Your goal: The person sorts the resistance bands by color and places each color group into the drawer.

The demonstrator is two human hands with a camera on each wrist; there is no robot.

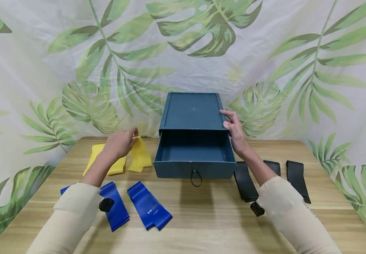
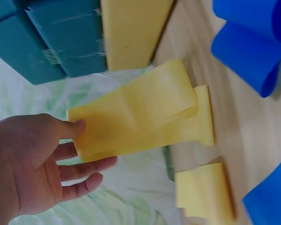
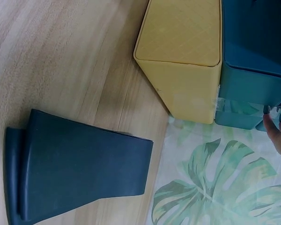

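My left hand (image 1: 119,143) pinches the end of a yellow resistance band (image 2: 136,110) between thumb and fingers. The band hangs down left of a blue drawer box (image 1: 192,111), its lower end close over the table. The box's drawer (image 1: 195,170) is pulled out, showing a bare floor and a black loop on its front. My right hand (image 1: 237,135) rests on the box's right top edge, fingers extended; only its fingertips (image 3: 270,126) show in the right wrist view. Another yellow band (image 1: 117,166) lies beside my left forearm, partly hidden by it.
Blue bands (image 1: 149,206) lie on the wooden table (image 1: 189,225) at front left. Several black bands (image 1: 297,180) lie at right, partly behind my right forearm. Beneath the blue box is a yellow drawer unit (image 3: 182,33). A leaf-print cloth (image 1: 195,70) hangs behind the table.
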